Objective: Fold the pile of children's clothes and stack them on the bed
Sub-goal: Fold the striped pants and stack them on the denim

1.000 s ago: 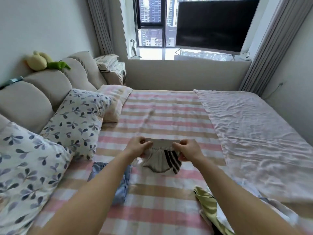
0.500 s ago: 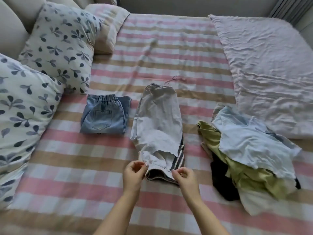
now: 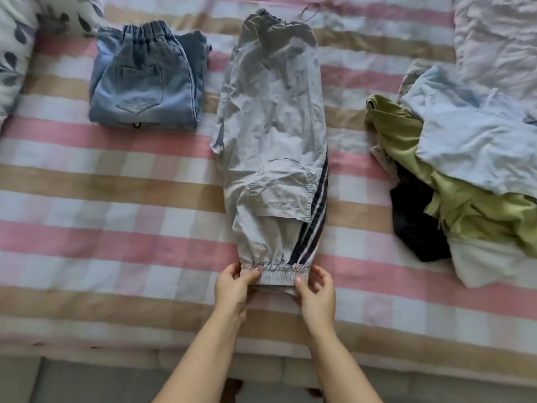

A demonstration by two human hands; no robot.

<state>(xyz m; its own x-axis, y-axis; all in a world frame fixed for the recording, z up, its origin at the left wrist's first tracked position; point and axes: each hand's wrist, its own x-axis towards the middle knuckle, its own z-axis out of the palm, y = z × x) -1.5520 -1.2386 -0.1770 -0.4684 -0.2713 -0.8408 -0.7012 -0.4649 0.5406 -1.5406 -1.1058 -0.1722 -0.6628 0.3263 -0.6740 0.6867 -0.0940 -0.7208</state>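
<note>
Light grey trousers [image 3: 273,126] with dark side stripes lie lengthwise on the striped bed [image 3: 116,199], one leg folded over the other, waistband at the far end. My left hand [image 3: 234,286] pinches the left end of the elastic cuff. At the cuff's right end, my right hand [image 3: 316,292] pinches it too. Folded denim shorts [image 3: 145,80] sit to the left of the trousers. To the right lies the unfolded pile [image 3: 465,175]: a pale blue garment on top, green, black and white ones under it.
A leaf-patterned pillow [image 3: 14,48] lies at the far left. A crumpled pale pink blanket [image 3: 499,39] covers the far right. The bed's near edge [image 3: 116,353] runs along the bottom, with floor below it.
The trousers, held up by the waistband a second ago, now lie flat on the bed. Both hands have drawn the cuff end straight toward me. The view has tilted down.
</note>
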